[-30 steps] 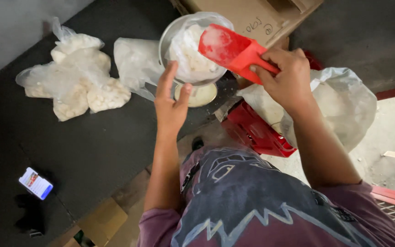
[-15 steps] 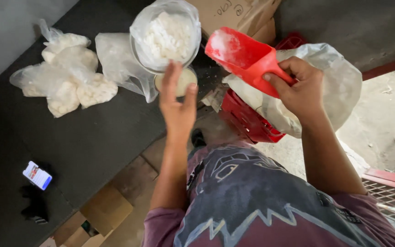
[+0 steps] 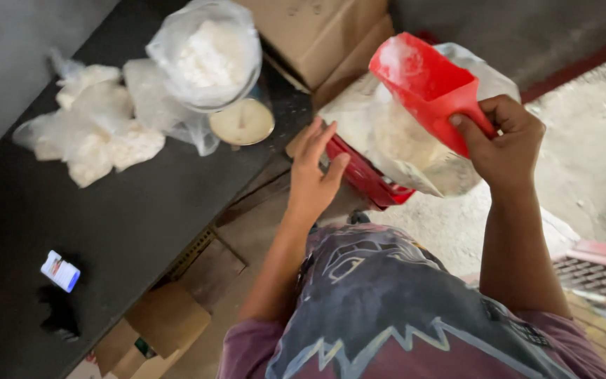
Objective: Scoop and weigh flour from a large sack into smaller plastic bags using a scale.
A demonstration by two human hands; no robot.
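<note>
Glossy red plastic scoop [image 3: 426, 84], thin clear plastic bags [image 3: 92, 137], matt dark tabletop [image 3: 106, 231], seemingly plain brown cardboard boxes [image 3: 317, 35].

1 head camera looks steeply down, close.

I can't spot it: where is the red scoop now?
In the head view, upper right: the right hand holds the red scoop over the open sack.

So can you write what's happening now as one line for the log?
right hand: holds red scoop over big sack of white powder | left hand: open, by red crate | weighing scale: carries filled bag
</note>
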